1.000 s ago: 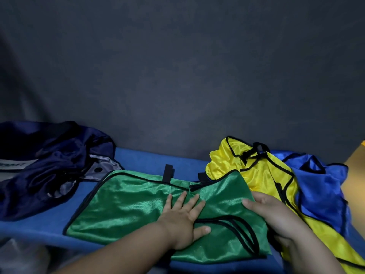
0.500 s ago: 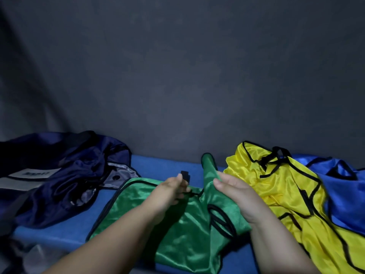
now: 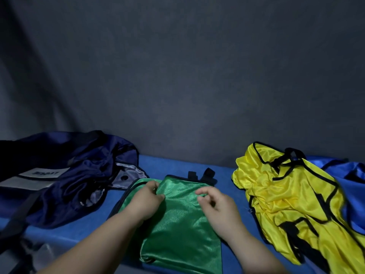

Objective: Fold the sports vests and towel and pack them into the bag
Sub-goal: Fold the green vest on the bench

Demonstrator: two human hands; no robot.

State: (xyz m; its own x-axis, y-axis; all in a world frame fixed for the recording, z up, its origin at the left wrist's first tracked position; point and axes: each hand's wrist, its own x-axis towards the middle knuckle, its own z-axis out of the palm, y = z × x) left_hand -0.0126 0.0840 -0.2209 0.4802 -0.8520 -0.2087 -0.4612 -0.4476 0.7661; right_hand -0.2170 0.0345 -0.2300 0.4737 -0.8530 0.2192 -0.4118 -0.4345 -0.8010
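So the green vest [image 3: 177, 224] is folded over flat now, where half a second back its right side stood lifted between the hands. It lies on the blue desk [image 3: 173, 165]. The left hand [image 3: 145, 198] has a tight grip, pinching the folded edge at the vest's upper left. The right hand [image 3: 217, 202] is over the vest's upper right, grip slack, fingers loosely curled, holding nothing. The navy bag [image 3: 69, 175] is left of the green vest and the yellow vest [image 3: 286, 194] is right of it.

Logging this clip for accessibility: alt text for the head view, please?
Bare hands fold a green vest on a blue surface: the left hand pinches its folded edge, the right hand hangs loosely curled over it. A navy bag lies at left, a yellow vest and blue vest at right.
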